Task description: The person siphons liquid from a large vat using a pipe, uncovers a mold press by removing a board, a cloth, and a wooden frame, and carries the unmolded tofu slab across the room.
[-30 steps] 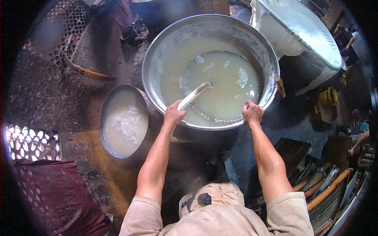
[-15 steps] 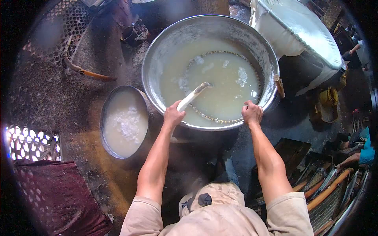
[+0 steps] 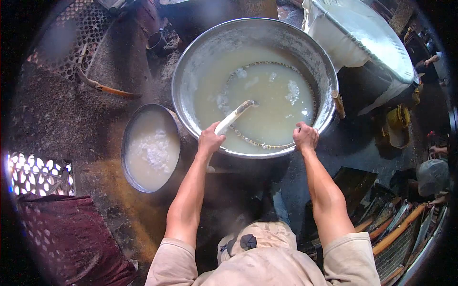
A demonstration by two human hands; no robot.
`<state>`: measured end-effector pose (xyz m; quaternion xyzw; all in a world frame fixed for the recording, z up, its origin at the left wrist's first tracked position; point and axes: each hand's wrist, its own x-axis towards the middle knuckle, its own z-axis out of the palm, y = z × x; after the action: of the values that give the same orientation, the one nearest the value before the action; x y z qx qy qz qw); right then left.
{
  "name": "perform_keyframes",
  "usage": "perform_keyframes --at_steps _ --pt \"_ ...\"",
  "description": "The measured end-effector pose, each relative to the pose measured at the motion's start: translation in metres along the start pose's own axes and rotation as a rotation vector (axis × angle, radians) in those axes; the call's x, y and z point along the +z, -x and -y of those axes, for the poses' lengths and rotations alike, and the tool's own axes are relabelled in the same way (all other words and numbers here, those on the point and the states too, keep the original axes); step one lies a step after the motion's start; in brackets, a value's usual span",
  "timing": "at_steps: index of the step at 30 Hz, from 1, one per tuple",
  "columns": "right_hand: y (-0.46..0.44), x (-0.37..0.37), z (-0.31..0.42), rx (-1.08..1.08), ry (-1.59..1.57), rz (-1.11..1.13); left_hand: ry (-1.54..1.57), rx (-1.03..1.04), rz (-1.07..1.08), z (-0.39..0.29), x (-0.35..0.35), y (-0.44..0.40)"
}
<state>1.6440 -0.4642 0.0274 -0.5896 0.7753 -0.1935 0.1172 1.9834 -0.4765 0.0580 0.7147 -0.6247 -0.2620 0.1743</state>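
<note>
A large metal basin [image 3: 191, 52] holds cloudy pale liquid, with a beaded ring [image 3: 267, 63] in it and some white foam inside the ring. My left hand [image 3: 211, 138] is closed round a pale handle [image 3: 234, 116] at the near left rim; the handle's far end reaches the liquid. At the near right rim my right hand [image 3: 306, 136] is closed over the ring's edge. Left of the basin stands a smaller oval tub [image 3: 125, 157] of whitish liquid with white lumps [image 3: 155, 150].
A cloth-covered vat [image 3: 334, 38] stands at the upper right, near a yellow container [image 3: 398, 125]. A dark red cloth [image 3: 71, 238] lies at the lower left. Boards [image 3: 398, 229] lean at the lower right. Other people's arms show at the right edge.
My hands, the handle and the ring have stayed in place. At the right edge, a person in blue has gone out of view and a translucent bag now shows there.
</note>
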Motion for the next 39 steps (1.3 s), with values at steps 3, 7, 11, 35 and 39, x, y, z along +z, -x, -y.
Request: perform_keyframes --at_steps 3,7,11,35,39 --pt "-0.0001 -0.0015 0.0008 0.008 0.0 0.011 -0.001 0.009 0.001 0.0004 -0.0001 -0.0003" --pt "-0.0009 0.0002 -0.0008 0.004 0.004 0.019 -0.001 0.001 0.002 -0.0016 -0.0009 0.0002" --pt "-0.0003 0.0 -0.0012 -0.001 -0.006 0.012 -0.011 -0.024 0.019 -0.0059 -0.0036 0.0019" --pt "-0.001 0.0009 0.0001 0.005 0.021 0.028 -0.021 -0.014 0.021 -0.0041 -0.0058 0.002" --pt "-0.0012 0.0029 -0.0002 -0.014 0.053 0.001 -0.01 -0.005 0.007 -0.0017 -0.0052 0.0018"
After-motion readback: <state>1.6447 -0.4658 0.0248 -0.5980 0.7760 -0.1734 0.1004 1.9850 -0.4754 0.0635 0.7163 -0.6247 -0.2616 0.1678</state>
